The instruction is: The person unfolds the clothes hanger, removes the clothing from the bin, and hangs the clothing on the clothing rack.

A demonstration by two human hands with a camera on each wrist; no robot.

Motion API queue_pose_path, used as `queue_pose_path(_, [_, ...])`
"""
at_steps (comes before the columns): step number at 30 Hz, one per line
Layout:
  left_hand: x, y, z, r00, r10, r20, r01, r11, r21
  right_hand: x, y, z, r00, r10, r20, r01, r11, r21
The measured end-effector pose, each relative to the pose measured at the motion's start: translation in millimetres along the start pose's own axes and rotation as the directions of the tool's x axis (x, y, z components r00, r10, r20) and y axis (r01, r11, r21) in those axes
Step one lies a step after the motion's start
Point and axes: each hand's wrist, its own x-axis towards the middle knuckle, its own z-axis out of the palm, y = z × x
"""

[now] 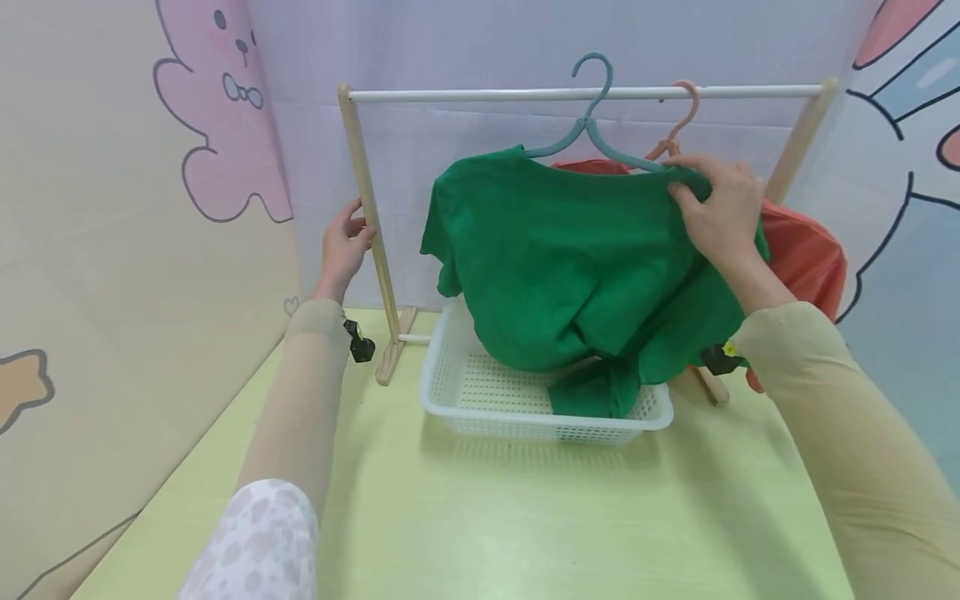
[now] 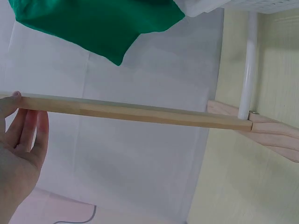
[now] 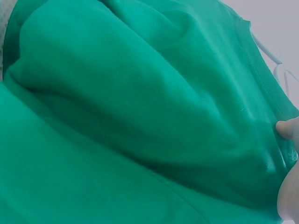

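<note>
A green T-shirt [image 1: 570,242] hangs on a teal hanger [image 1: 592,125], whose hook is at the white rail of a small wooden clothes rack [image 1: 465,96]. My right hand [image 1: 720,208] pinches the shirt at its right shoulder, by the end of the neckline; in the right wrist view the thumb [image 3: 286,128] presses on the cloth. At the rack's left post [image 2: 135,113], my left hand [image 1: 347,246] holds the wood between thumb and fingers. The shirt's lower part droops into a white basket [image 1: 442,392].
Behind the green shirt, a red garment [image 1: 806,250] hangs from an orange hanger [image 1: 678,121]. The rack's wooden feet [image 1: 393,350] stand on a pale yellow-green table [image 1: 480,517]. Curtains with cartoon prints [image 1: 217,108] enclose the back and sides.
</note>
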Motion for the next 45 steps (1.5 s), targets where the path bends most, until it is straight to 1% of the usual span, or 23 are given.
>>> queue_pose_path(6, [0.5,1.8,-2.0,1.000,-0.005,0.031,0.004,1.000,0.029,2.1,3.0,3.4,0.998,-0.001,0.060,0.004,0.999,-0.046])
queue_pose_path(11, [-1.3,5.4,-3.3,0.999,-0.014,0.039,0.013,0.999,0.031,0.5,5.8,6.1,0.994,0.005,0.107,0.002,0.998,-0.069])
queue_pose_path(19, [-3.6,5.0,-4.7,0.999,-0.015,0.047,0.013,1.000,0.027,-1.6,10.7,10.4,0.991,0.016,0.136,-0.008,0.998,-0.064])
queue_pose_path(27, [-1.7,4.7,-4.3,0.999,-0.016,0.044,0.013,0.999,0.051,-2.8,13.4,13.5,0.994,0.022,0.110,-0.016,0.998,-0.056])
queue_pose_path(32, [-0.1,3.8,-4.1,0.999,-0.017,0.037,0.015,0.998,0.059,-1.8,13.4,15.8,0.997,0.005,0.080,-0.001,0.999,-0.050])
queue_pose_path(35, [-0.8,3.4,-4.3,0.999,-0.013,0.038,0.011,0.999,0.053,-4.3,9.8,17.3,0.999,-0.011,0.050,0.012,1.000,-0.012])
queue_pose_path(36, [-1.0,3.3,-4.4,0.999,-0.014,0.038,0.012,0.999,0.053,-5.5,7.2,17.9,0.999,-0.026,0.039,0.026,1.000,0.004])
queue_pose_path(38, [-1.4,3.5,-5.0,0.999,-0.024,0.037,0.022,0.998,0.052,-7.8,0.3,20.8,0.996,-0.087,-0.002,0.087,0.995,0.049])
queue_pose_path(40, [-1.1,3.4,-5.4,0.999,-0.035,0.037,0.033,0.998,0.051,-10.6,-8.2,25.3,0.983,-0.177,-0.054,0.181,0.980,0.083])
queue_pose_path(41, [-0.9,3.4,-5.5,0.998,-0.040,0.038,0.038,0.998,0.049,-11.8,-12.5,28.6,0.971,-0.225,-0.085,0.233,0.967,0.099])
queue_pose_path(43, [-0.9,3.9,-5.6,0.998,-0.044,0.040,0.042,0.998,0.046,-15.2,-20.9,36.6,0.937,-0.324,-0.134,0.341,0.930,0.134])
queue_pose_path(45, [-0.7,4.2,-5.5,0.998,-0.043,0.042,0.042,0.998,0.042,-20.4,-28.5,45.2,0.905,-0.401,-0.141,0.421,0.893,0.162])
